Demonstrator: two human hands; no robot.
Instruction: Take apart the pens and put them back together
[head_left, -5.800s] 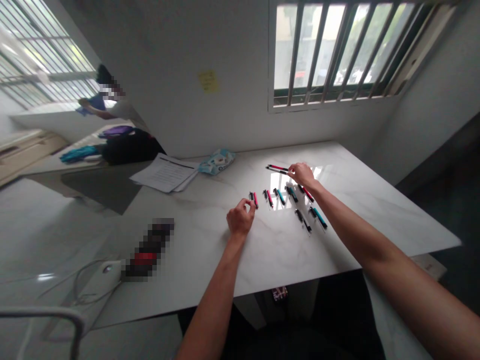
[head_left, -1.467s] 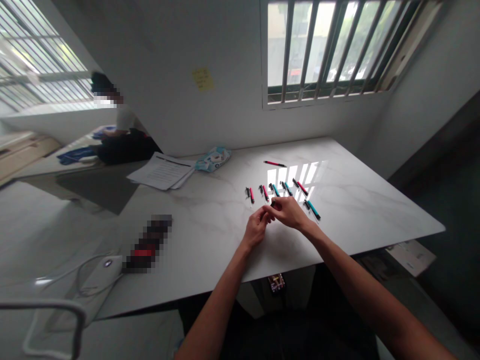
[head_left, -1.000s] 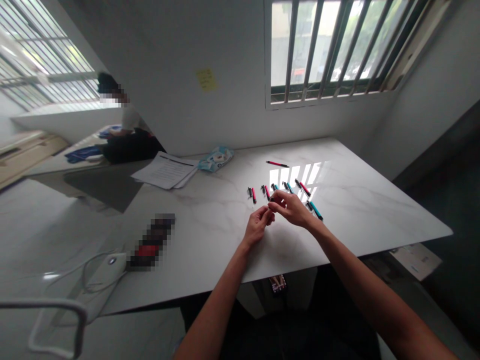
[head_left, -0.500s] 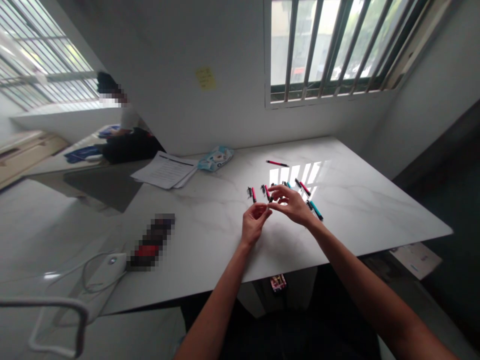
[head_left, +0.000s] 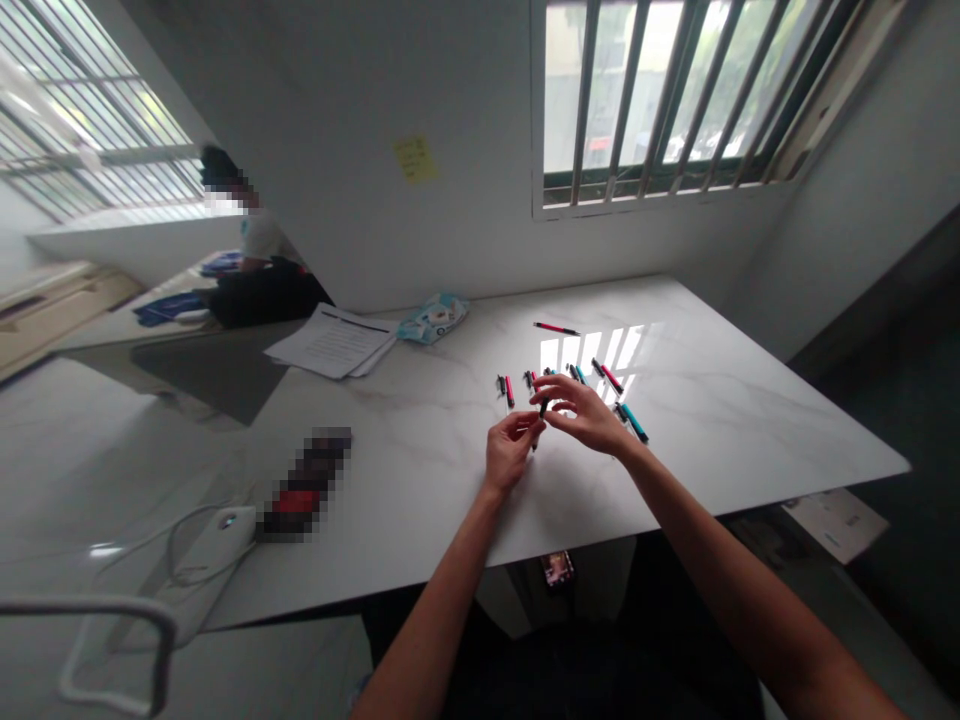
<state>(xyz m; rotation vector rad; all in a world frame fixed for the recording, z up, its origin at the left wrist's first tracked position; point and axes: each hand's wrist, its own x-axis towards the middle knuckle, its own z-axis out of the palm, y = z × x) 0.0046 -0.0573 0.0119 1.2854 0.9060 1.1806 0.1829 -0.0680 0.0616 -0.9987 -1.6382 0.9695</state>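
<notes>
Over the table [head_left: 420, 480], my left hand [head_left: 508, 455] is closed in a pinch around a slim pen part [head_left: 544, 407]. Its dark upper end sticks up between both hands, and a dark tip shows below the left fingers. My right hand [head_left: 589, 415] pinches at the upper end with thumb and fingers. Just beyond the hands lie pen pieces in small groups: a red barrel [head_left: 510, 390] beside a black piece [head_left: 502, 385], another red barrel [head_left: 612, 377], and a teal barrel [head_left: 634, 422]. Some pieces are partly hidden behind my fingers. Farther back lies a red pen [head_left: 556, 328].
Papers [head_left: 334, 340] and a blue-white soft packet [head_left: 433, 318] lie along the wall. At the left are a blurred-out dark object [head_left: 306, 485] and a white power strip [head_left: 217, 545] with a cable. A person [head_left: 262, 245] sits beyond the partition. A lit phone [head_left: 557, 570] is below the table edge.
The pen part between my hands now stands more upright, and its dark upper end shows more clearly. A dark tip has come into view under my left fingers. Both hands have barely shifted.
</notes>
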